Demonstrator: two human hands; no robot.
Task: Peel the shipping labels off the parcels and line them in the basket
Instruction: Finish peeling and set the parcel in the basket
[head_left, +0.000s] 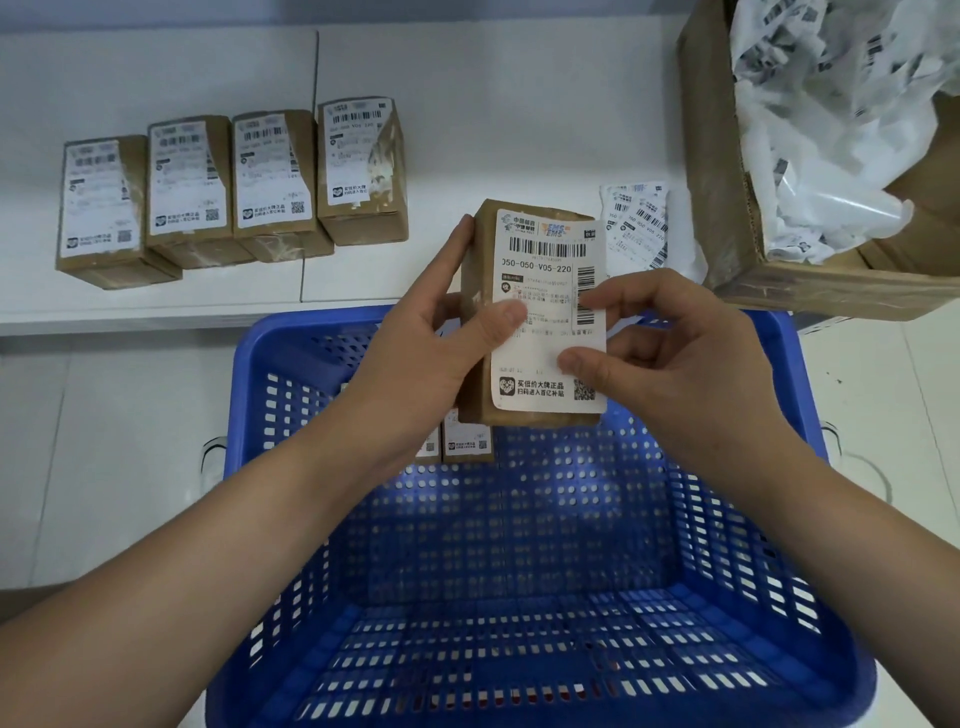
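Parcels: four brown cardboard boxes (228, 192) in a row on white desk (493, 119). Blue perforated plastic basket (519, 571) below. Left hand (431, 338) grips held parcel (478, 291) over basket; right hand (670, 338) pinches its white label (550, 312), printed "EMS", "050-050-V05-220".

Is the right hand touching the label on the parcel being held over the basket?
Touching. In the head view the right hand has its thumb lying on the white label and a finger on its right edge, while the left hand holds the parcel.
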